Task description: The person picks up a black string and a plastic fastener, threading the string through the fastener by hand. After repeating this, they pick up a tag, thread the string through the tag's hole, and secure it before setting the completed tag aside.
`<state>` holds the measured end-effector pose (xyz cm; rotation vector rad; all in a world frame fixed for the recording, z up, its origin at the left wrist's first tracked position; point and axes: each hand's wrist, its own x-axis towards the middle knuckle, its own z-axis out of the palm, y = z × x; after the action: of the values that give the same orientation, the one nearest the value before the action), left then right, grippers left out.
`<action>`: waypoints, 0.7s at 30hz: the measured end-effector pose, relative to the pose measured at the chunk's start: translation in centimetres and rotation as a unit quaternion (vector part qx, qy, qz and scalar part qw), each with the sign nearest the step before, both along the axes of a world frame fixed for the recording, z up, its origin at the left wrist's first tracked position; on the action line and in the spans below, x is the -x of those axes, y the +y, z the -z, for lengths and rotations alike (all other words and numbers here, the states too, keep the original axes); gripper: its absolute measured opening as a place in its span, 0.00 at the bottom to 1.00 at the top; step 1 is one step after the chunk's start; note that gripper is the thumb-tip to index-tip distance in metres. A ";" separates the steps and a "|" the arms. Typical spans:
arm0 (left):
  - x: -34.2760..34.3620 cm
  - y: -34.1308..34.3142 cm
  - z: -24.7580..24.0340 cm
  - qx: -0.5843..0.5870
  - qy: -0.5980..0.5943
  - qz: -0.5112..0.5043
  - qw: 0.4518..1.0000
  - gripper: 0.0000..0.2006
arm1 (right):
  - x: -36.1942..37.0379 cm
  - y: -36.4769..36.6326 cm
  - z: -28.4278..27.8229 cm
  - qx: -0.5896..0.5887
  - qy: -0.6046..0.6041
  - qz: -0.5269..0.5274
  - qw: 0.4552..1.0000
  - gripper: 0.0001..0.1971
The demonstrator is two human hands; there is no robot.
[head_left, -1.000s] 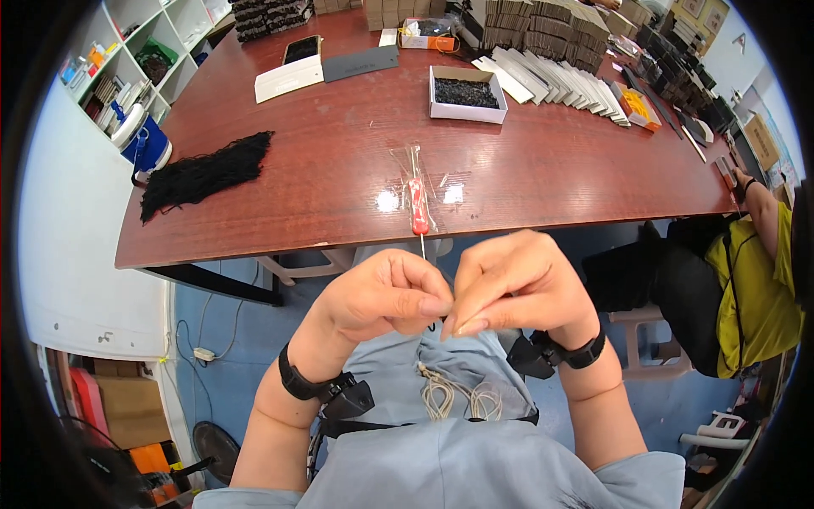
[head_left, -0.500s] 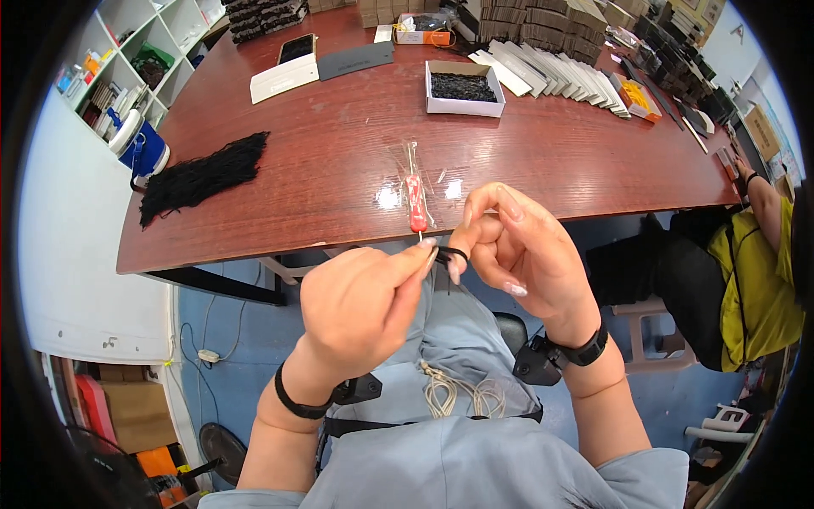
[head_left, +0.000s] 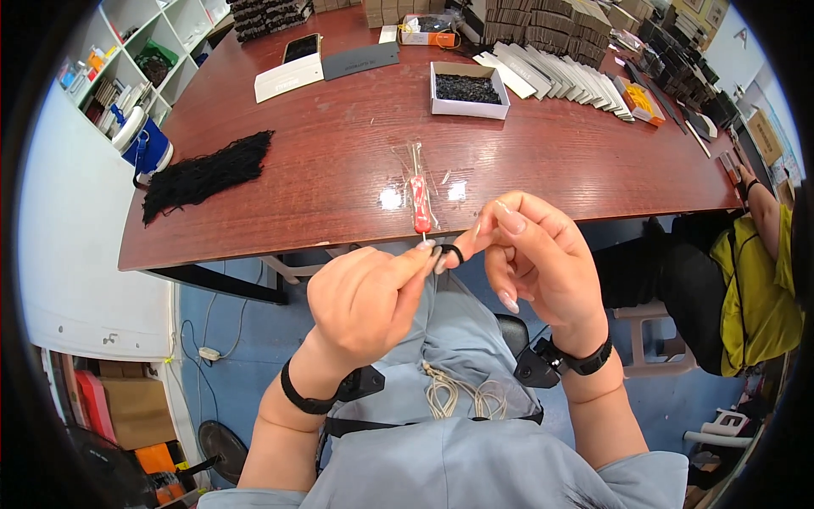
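My left hand (head_left: 366, 297) and my right hand (head_left: 536, 254) are raised together in front of my chest, just short of the table's near edge. Between their fingertips they pinch a small black elastic loop (head_left: 448, 253), held by both hands. On the table just beyond my fingers lies a red-handled tool in a clear plastic sleeve (head_left: 419, 202), untouched. A bundle of pale cords (head_left: 458, 396) rests in my lap.
On the dark red table (head_left: 322, 153) lie a heap of black loops (head_left: 206, 174) at left, a white box of black pieces (head_left: 468, 88), flat white and grey cards, and rows of stacked cartons at the back. Another person in yellow (head_left: 757, 280) sits at the right. White shelves stand at left.
My hands have lifted from close to my chest toward the table edge and parted slightly. The black loop now shows stretched between the fingertips.
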<state>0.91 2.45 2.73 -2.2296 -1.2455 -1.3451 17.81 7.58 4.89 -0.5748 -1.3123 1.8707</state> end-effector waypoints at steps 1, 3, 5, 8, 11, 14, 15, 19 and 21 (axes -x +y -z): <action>0.0 -0.1 -0.1 0.018 -0.016 0.015 1.000 0.09 | 0.1 0.1 0.0 0.000 0.000 0.000 1.000 0.12; -0.1 -0.2 -0.4 0.049 -0.046 0.039 0.997 0.08 | 0.2 0.6 0.1 0.003 0.002 -0.008 1.000 0.12; -0.1 -0.1 -0.6 0.079 -0.076 0.064 0.992 0.07 | 0.5 0.8 0.1 0.009 0.004 -0.012 1.000 0.13; -0.1 0.0 -0.8 0.122 -0.127 0.085 0.981 0.06 | 0.7 1.0 0.1 0.020 0.009 -0.027 0.999 0.13; 0.1 0.1 -0.9 0.140 -0.133 0.106 0.976 0.05 | 0.9 1.1 0.1 0.030 0.011 -0.039 0.999 0.13; 0.2 0.1 -0.9 0.180 -0.170 0.136 0.959 0.04 | 0.9 1.2 0.0 0.035 0.013 -0.049 0.998 0.14; 0.2 0.0 -0.8 0.192 -0.187 0.128 0.955 0.04 | 0.9 1.2 0.0 0.034 0.014 -0.058 0.998 0.14; 0.2 -0.3 -0.9 0.204 -0.232 0.101 0.946 0.04 | 0.9 1.4 0.2 0.043 0.003 -0.061 0.997 0.14; 0.2 -0.4 -0.6 0.166 -0.206 0.074 0.962 0.05 | 0.9 1.4 0.5 0.032 0.027 -0.074 0.996 0.14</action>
<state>0.74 2.01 3.35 -2.3776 -1.5688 -1.8507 16.93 8.93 4.41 -0.4658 -1.2940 2.0401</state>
